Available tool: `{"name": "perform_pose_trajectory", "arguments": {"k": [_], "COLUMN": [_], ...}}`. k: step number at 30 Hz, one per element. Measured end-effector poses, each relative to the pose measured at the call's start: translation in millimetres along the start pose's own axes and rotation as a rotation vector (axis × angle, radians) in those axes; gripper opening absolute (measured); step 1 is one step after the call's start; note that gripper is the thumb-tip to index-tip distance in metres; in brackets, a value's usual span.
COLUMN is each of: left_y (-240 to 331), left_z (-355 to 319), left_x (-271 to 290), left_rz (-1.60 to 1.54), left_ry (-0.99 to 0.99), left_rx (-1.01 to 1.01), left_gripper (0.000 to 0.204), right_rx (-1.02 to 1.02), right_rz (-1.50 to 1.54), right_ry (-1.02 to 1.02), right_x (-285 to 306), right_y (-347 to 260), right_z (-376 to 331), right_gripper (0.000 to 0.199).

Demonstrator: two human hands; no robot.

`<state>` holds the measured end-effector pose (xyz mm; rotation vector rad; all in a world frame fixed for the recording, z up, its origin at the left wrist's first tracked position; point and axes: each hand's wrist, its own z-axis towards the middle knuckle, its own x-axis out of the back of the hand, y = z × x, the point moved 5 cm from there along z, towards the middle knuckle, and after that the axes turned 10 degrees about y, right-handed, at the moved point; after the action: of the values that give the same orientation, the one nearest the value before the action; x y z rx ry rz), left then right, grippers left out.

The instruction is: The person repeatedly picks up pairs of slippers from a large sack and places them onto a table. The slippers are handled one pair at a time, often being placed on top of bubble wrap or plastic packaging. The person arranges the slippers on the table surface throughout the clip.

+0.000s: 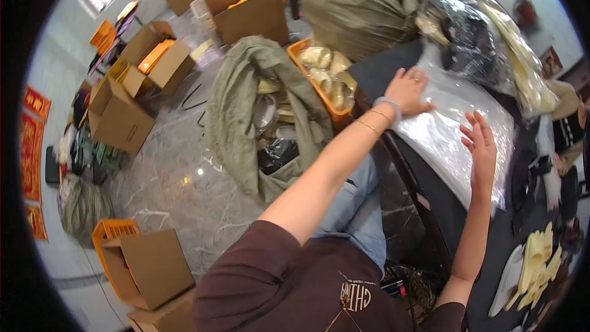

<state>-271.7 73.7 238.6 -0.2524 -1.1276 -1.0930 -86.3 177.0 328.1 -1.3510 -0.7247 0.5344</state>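
A stack of clear plastic bags (458, 129) lies flat and shiny on the dark table (393, 61). My left hand (407, 93) rests on the upper left part of the stack, fingers spread, with a bangle and a thin bracelet at its wrist. Over the right part of the bags my right hand (482, 150) is raised with its palm turned inward and fingers extended. Neither hand grips anything. Beyond the bags lie black items wrapped in clear plastic (473, 40), beside long pale yellow wrapped pieces (513, 43).
A large green sack (359, 3) bulges behind the table. At its left stand an orange crate (335, 107) of wrapped pale yellow pieces and an open green sack (236, 129). Cardboard boxes (123, 120) stand farther left. Pale yellow pieces (534, 264) lie at the table's near right.
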Motion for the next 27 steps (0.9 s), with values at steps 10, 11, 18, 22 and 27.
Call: {"name": "perform_pose_trajectory", "arguments": {"k": [10, 11, 18, 22, 27], "left_y": [-36.2, -44.5, -189.1, -282.4, -327.5], "left_z": [-0.2, -6.2, -223.0, -434.8, -478.9], "left_x": [13.9, 20.7, -19.5, -167.4, -149.7], "left_rz": [-0.821, -1.177, -1.654, -0.518, -0.021], "left_ry": [0.284, 0.297, 0.766, 0.373, -0.206], "left_rx": [0.207, 0.25, 0.953, 1.212, 1.195], "left_gripper": [0.076, 0.071, 0.043, 0.039, 0.07], "right_rx": [-0.539, -0.548, -0.559, -0.572, -0.542], "right_rz": [1.108, 1.119, 1.127, 1.072, 1.024], "right_ry": [-0.409, -0.383, -0.319, -0.293, -0.166], "right_x": [-32.3, -30.5, -23.1, -35.0, -25.6], "right_y": [122.4, 118.8, 120.1, 105.6, 114.4], "right_z": [58.6, 55.3, 49.9, 52.2, 46.4], "right_gripper": [0.042, 0.043, 0.043, 0.042, 0.043]}}
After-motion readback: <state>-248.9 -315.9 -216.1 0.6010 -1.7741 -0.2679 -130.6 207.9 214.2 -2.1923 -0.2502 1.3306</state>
